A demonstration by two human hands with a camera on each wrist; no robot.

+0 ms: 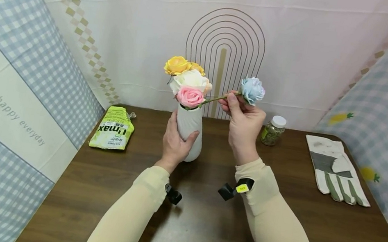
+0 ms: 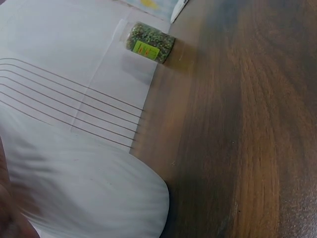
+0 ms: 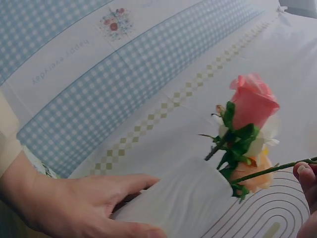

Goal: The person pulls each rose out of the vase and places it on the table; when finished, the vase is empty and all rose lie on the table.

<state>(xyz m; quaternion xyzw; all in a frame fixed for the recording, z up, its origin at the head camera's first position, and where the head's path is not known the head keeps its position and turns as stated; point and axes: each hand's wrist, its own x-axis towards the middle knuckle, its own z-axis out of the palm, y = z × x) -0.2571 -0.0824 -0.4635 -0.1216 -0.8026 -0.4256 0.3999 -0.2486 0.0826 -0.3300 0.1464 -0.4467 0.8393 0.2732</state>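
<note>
As the view is read from left to right across the brown tabletop [image 1: 201, 229], a yellow-green packet [image 1: 112, 129] comes first, lying near the back edge. Next, the left hand [image 1: 177, 142] grips a white vase [image 1: 191, 121] from its left side, the thumb across the near face and the fingers curled about the far side. The vase stands near the back of the tabletop, mouth upward, its long axis close to vertical. From its mouth rise a yellow flower [image 1: 177, 65], a white flower [image 1: 189, 79] and a pink rose [image 1: 190, 97], the rose nearest the person; the right-wrist view adds a peach flower [image 3: 255, 176]. To the right of the vase, the right hand [image 1: 246, 122] pinches a green stem [image 1: 215, 99] between thumb and fingers, just beneath a blue flower [image 1: 252, 90]. The stem's long axis slopes from the bloom, at upper right, down leftward to the vase mouth; how far it enters is hidden by leaves. The bloom points right and upward, level with the other blooms. Farther right stands a white-lidded jar [image 1: 273, 131] of green contents, and at the far right lies a white-and-grey glove [image 1: 336, 170], its fingers toward the person.
</note>
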